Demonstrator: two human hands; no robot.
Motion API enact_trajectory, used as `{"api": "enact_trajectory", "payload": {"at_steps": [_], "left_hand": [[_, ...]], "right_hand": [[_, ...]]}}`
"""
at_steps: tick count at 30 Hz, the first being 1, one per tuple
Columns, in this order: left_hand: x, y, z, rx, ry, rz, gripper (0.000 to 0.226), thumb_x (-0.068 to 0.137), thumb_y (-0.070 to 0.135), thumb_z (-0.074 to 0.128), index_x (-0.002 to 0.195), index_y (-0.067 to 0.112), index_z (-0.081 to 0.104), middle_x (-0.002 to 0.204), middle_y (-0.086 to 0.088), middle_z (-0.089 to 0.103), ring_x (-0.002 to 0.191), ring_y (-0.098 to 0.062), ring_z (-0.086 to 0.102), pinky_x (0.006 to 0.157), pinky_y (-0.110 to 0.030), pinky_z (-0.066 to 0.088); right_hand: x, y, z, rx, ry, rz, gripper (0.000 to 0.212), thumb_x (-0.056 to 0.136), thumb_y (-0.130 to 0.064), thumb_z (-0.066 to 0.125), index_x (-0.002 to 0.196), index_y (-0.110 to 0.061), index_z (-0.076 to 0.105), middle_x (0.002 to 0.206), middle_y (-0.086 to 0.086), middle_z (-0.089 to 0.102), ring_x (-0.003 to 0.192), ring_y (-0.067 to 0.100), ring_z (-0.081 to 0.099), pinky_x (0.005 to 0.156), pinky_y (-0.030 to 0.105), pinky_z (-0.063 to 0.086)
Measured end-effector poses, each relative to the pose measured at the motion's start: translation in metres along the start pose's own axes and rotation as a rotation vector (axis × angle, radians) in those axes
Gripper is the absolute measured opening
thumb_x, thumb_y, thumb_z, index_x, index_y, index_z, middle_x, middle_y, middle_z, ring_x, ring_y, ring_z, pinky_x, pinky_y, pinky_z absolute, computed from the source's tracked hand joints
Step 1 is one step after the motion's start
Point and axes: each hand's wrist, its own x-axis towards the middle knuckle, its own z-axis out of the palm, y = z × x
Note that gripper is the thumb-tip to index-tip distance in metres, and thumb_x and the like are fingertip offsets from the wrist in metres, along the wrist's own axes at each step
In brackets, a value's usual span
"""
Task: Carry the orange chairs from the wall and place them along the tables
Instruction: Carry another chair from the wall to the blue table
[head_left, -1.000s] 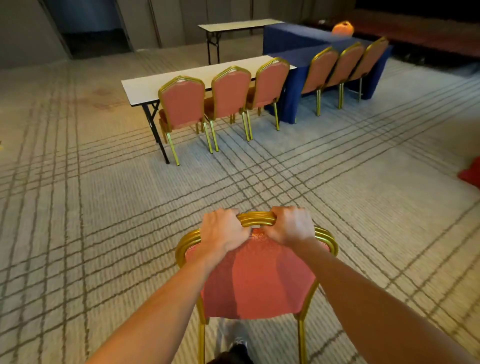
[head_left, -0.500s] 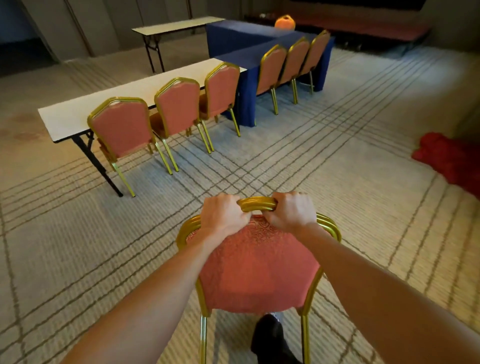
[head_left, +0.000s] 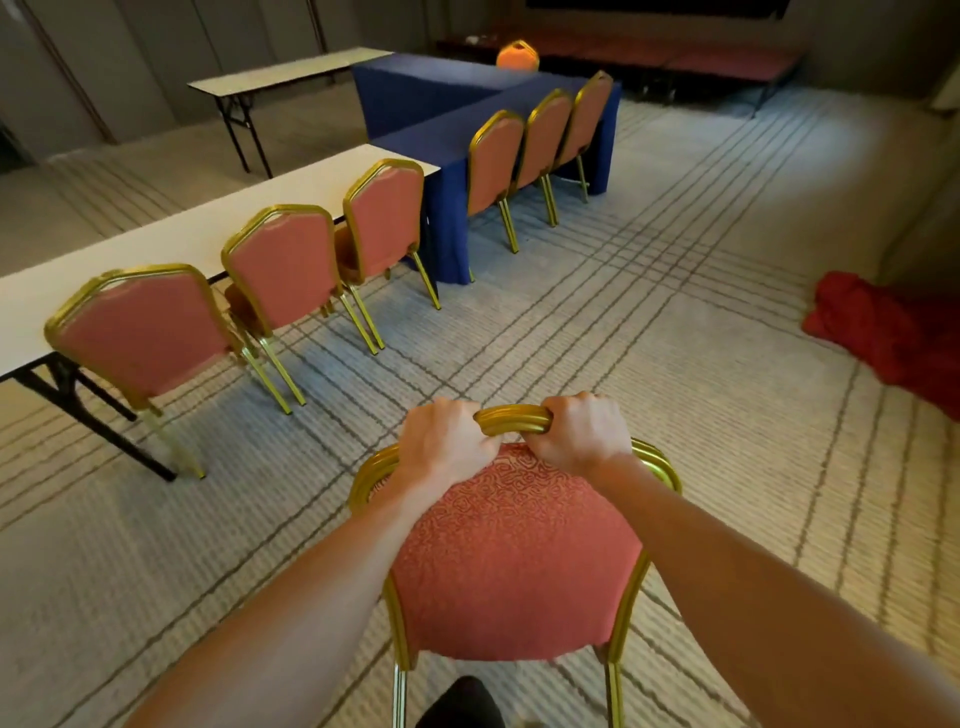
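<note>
My fingers (head_left: 485, 442) are curling tight over the gold top rail (head_left: 511, 419) of the orange chair (head_left: 514, 551). My left hand (head_left: 447, 441) and right hand (head_left: 576, 434) are gripping side by side near the rail's middle, with a short bare stretch of rail showing between them. Both forearms are reaching in from the bottom corners. The chair is standing right in front of me with its back facing me and its rear legs running out of frame, so I cannot tell if the feet are touching the carpet (head_left: 675, 312). A dark shoe tip (head_left: 460, 704) is showing below the chair back. Ahead left, three chairs are lining the near side of the long white worktop (head_left: 156, 244), backs toward me: nearest chair (head_left: 145, 332), middle chair (head_left: 283, 265), third chair (head_left: 387, 213). Beyond, the blue-side chairs (head_left: 545, 137), three in a row, are standing along the blue-draped worktop (head_left: 447, 135), which is meeting the white one's far end. An orange rounded thing (head_left: 517, 54) is sitting on the blue cloth's far part. A second white worktop (head_left: 291, 70) is standing further back. A red cloth heap (head_left: 893, 332) is lying on the carpet at right, well apart from my chair.
</note>
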Motion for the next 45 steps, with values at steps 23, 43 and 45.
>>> {"api": "enact_trajectory", "payload": {"at_steps": [23,43,45], "left_hand": [[0.517,0.014,0.09,-0.023,0.004,0.383,0.032,0.083,0.052,0.064,0.078,0.021,0.066,0.077,-0.001,0.071,0.078,-0.029,0.068,0.066,-0.034,0.042],[0.964,0.151,0.19,-0.034,-0.011,0.398,0.036,0.086,0.052,0.064,0.067,0.024,0.055,0.07,0.0,0.068,0.071,-0.027,0.066,0.062,-0.032,0.032],[1.005,0.162,0.202,-0.043,-0.024,0.4,0.036,0.087,0.052,0.063,0.067,0.025,0.051,0.071,0.0,0.068,0.072,-0.027,0.067,0.062,-0.032,0.033]], "right_hand": [[0.439,0.184,0.02,-0.083,0.118,0.18,0.04,0.087,-0.059,0.054,0.073,-0.022,0.061,0.076,0.0,0.071,0.07,0.028,0.067,0.062,0.033,0.042],[0.824,0.47,0.015,-0.052,0.095,0.165,0.042,0.088,-0.064,0.051,0.078,-0.024,0.062,0.086,-0.003,0.072,0.081,0.025,0.068,0.069,0.034,0.044],[0.86,0.494,0.019,-0.051,0.089,0.18,0.04,0.088,-0.063,0.051,0.078,-0.025,0.06,0.087,-0.003,0.072,0.082,0.024,0.068,0.069,0.034,0.044]]}}
